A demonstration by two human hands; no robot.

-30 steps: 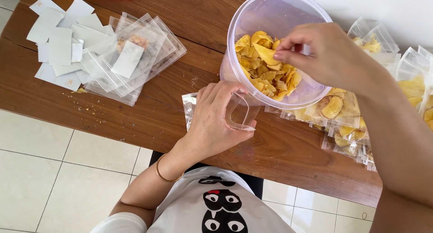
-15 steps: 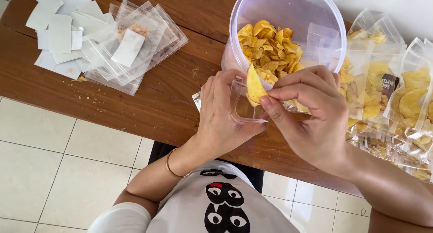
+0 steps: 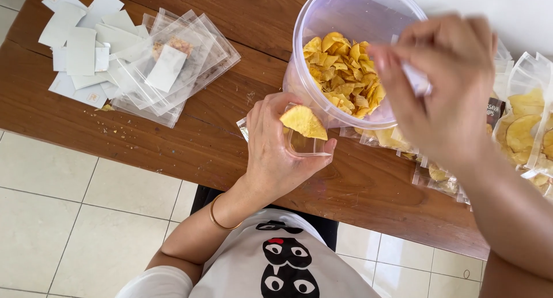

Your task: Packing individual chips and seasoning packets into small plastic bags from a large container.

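Nearest, left hand (image 3: 273, 151) pinches a small clear pouch (image 3: 305, 143) held open above the wooden table (image 3: 230, 142); a yellow chip (image 3: 303, 122) sits in its mouth, just beyond the fingertips. Farther, right hand (image 3: 446, 82), blurred, hovers over the clear tub (image 3: 345, 21) of chips, fingers drawn together; whether they hold anything cannot be told. Filled bags (image 3: 527, 131) lie beyond.

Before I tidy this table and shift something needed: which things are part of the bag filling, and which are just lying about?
In use:
- small clear bag, held open in the left hand
- yellow chip at its mouth
- clear tub of chips
- right hand, blurred beside the tub

Lying about:
- empty clear bags
- white paper slips
- filled chip bags
- crumbs
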